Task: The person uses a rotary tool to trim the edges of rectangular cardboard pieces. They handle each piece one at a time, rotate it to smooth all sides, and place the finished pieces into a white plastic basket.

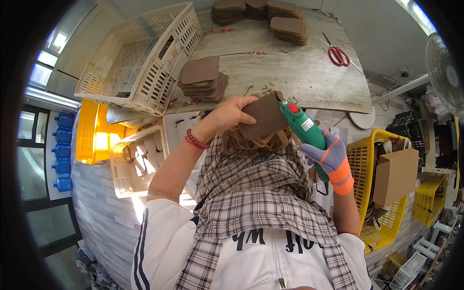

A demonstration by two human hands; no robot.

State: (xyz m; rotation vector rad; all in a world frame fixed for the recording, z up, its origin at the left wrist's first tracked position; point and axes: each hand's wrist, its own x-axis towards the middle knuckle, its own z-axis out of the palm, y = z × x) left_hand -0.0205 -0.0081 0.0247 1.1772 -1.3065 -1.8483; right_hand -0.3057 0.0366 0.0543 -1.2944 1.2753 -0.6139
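Left hand [230,115] pinches a brown pad [263,119] between thumb and fingers; gloved right hand [332,155] wraps around a green power tool [307,127] at the pad's edge

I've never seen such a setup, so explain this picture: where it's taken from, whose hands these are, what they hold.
There's no robot here: these are a person's own hands, filmed by a wide fisheye camera worn on the head and looking down, which is why straight edges bend. The bare left hand holds a flat brown piece; the gloved right hand grips a green handheld tool, its tip at the piece's edge. On the table lie stacks of similar pieces and red-handled scissors.
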